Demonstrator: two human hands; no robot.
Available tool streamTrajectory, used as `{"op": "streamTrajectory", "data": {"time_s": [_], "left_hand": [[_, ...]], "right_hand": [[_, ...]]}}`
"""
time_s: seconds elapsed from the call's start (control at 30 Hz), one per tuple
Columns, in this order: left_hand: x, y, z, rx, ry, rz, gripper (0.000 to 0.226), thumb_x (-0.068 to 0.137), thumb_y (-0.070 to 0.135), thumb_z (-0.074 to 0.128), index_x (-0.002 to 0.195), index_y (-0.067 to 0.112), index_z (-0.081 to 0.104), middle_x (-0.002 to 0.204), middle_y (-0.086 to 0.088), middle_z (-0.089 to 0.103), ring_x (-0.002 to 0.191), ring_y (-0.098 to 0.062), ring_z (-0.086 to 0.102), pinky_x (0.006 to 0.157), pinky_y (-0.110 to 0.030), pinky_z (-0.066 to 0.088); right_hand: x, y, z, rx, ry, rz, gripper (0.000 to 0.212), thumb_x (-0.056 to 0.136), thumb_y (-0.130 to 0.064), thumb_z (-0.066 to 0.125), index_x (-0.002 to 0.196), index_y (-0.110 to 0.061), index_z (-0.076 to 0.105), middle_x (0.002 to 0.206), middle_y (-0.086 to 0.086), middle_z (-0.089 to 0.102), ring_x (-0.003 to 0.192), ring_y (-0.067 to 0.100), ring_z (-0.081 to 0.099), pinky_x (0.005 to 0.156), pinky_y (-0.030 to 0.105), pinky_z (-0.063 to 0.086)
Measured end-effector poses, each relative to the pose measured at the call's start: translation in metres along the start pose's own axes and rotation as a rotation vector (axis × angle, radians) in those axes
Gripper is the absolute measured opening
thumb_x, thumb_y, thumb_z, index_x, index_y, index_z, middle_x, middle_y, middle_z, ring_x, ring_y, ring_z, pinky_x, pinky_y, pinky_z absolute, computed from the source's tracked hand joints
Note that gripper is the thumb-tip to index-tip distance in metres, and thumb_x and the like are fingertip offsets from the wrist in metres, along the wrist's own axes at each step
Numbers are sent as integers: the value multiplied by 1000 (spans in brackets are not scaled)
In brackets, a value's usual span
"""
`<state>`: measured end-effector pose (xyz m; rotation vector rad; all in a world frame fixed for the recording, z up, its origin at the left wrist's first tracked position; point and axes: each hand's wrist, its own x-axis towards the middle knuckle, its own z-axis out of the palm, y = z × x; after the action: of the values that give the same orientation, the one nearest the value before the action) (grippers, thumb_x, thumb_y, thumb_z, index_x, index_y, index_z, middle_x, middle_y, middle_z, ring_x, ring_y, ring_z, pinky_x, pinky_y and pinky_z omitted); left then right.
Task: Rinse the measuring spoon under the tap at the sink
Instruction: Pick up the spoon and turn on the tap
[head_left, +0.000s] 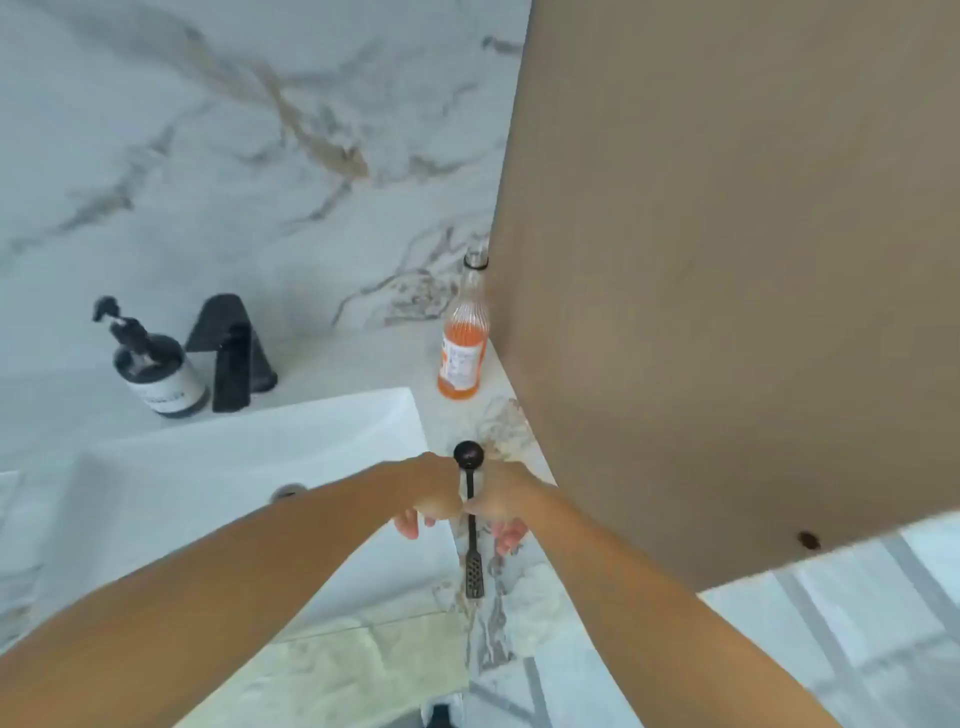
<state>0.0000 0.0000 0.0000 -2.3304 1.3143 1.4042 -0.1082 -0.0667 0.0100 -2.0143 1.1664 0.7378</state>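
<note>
A black measuring spoon (471, 525) with a round bowl at its far end and a perforated handle tip points toward me, over the marble counter just right of the sink. My left hand (428, 493) and my right hand (501, 501) meet at the middle of its handle, one on each side, both touching it. Fingers of both hands curl under. The white rectangular sink (249, 457) lies to the left, with a black tap (231, 353) behind it. No water is visible running.
A black soap pump bottle (156, 369) stands left of the tap. A glass bottle of orange liquid (464, 338) stands on the counter behind the spoon. A tall brown panel (727, 260) fills the right side. Marble wall behind, tiled floor below.
</note>
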Motion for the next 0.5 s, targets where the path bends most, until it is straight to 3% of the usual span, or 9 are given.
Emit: {"op": "streamTrajectory", "data": {"time_s": [0.03, 0.1, 0.2, 0.3, 0.4, 0.5], "left_hand": [[12, -2, 5, -14, 25, 8, 34, 84, 18, 46, 112, 5, 62, 85, -9, 68, 55, -22, 72, 43, -23, 55], [37, -8, 14, -136, 73, -3, 27, 85, 25, 52, 102, 8, 64, 75, -11, 68, 50, -19, 70, 47, -24, 57], [67, -14, 30, -371, 136, -25, 30, 86, 35, 58, 87, 8, 69, 76, -16, 76, 59, -24, 74, 58, -31, 62], [83, -18, 37, -530, 226, -28, 32, 85, 35, 61, 77, 5, 71, 71, -14, 76, 64, -28, 74, 66, -34, 62], [83, -21, 45, -735, 272, -39, 27, 86, 29, 67, 68, 8, 68, 65, -12, 66, 63, -24, 62, 65, -31, 52], [71, -32, 45, -1060, 230, -8, 30, 87, 24, 69, 63, 7, 61, 66, -12, 52, 66, -23, 49, 68, -34, 42]], "right_hand": [[12, 6, 9, 43, -8, -12, 37, 93, -38, 58, 85, -2, 60, 56, 10, 70, 43, 20, 64, 55, 28, 58], [36, 18, 29, 153, 8, -17, 37, 93, -35, 57, 69, -7, 54, 49, 6, 61, 27, 12, 52, 38, 20, 45], [58, 30, 58, 263, 91, -67, 25, 93, -28, 55, 72, -16, 56, 66, 0, 61, 47, 16, 60, 46, 24, 47], [68, 36, 70, 281, 170, -136, 34, 94, -24, 58, 63, -30, 44, 63, -13, 51, 63, 11, 54, 55, 19, 41], [68, 37, 77, 259, 210, -188, 31, 97, -28, 53, 70, -30, 39, 66, -14, 46, 66, 9, 49, 60, 18, 38], [66, 23, 79, 265, 228, -255, 26, 98, -29, 53, 76, -27, 40, 66, -15, 44, 56, 2, 44, 50, 13, 37]]}}
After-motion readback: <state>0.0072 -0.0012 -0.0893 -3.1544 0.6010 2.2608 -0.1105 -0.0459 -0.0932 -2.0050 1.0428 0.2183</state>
